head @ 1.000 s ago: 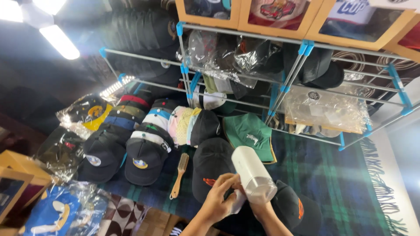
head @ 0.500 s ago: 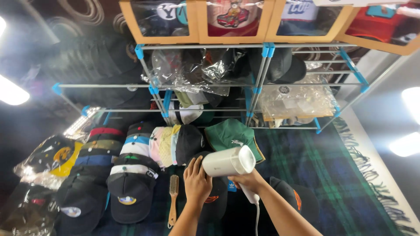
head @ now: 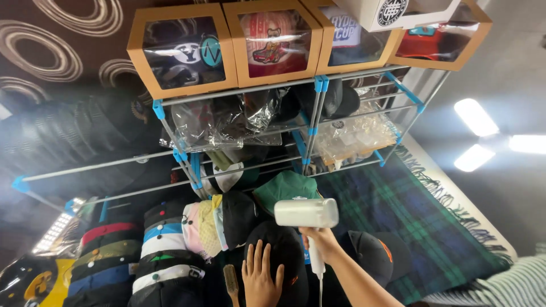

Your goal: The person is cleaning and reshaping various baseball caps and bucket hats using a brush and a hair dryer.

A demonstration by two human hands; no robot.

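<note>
Steamer [head: 306,213] higher now, white, cylindrical

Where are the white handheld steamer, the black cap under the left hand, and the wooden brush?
white handheld steamer [head: 306,212], head view, middle of its barrel.
black cap [head: 287,250], head view, bare crown beside the left hand.
wooden brush [head: 230,279], head view, bristle head.

plaid blanket [head: 398,210], caps [head: 170,250], wooden brush [head: 231,281]

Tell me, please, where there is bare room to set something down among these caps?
The plaid blanket lies bare right of the green cap, beyond the black cap with orange. Left of the left hand, stacked caps crowd everything.
</note>
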